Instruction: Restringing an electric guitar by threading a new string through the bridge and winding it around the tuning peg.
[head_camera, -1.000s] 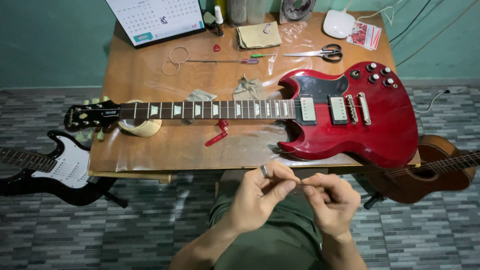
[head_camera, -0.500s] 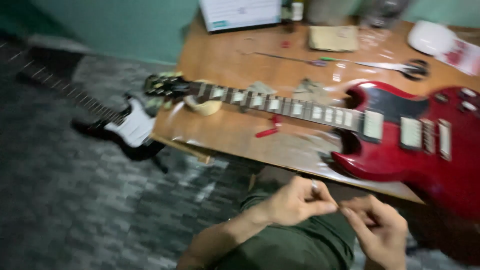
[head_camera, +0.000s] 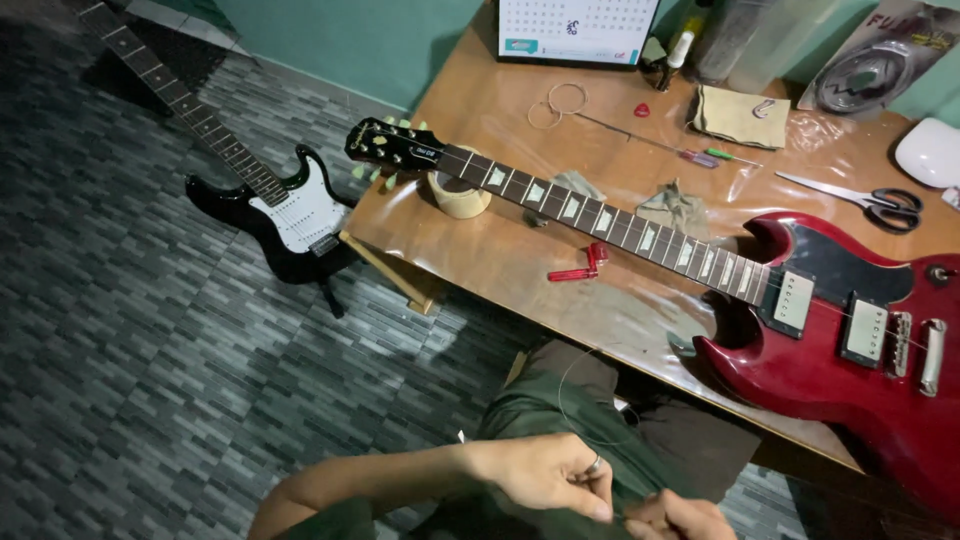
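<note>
My left hand (head_camera: 553, 474), with a ring on one finger, and my right hand (head_camera: 682, 518) meet over my lap at the bottom edge, fingertips pinched together. Both pinch a thin guitar string (head_camera: 573, 372) that curls up in a loop above them. A red electric guitar (head_camera: 850, 372) lies across the wooden table (head_camera: 500, 255) beyond my knees. Its neck (head_camera: 600, 214) rests on a roll of tape (head_camera: 458, 196), and the headstock (head_camera: 393, 147) points left. My right hand is partly cut off by the frame.
On the table lie a red string winder (head_camera: 578, 267), scissors (head_camera: 872, 201), a screwdriver (head_camera: 700, 155), a folded cloth (head_camera: 738, 116), coiled strings (head_camera: 560, 101) and a desk calendar (head_camera: 575, 28). A black-and-white guitar (head_camera: 290, 215) stands on the tiled floor at left.
The view has swung left and tilted, showing more floor. My hands have sunk towards my lap, still pinched together, and the string's loop now shows above them.
</note>
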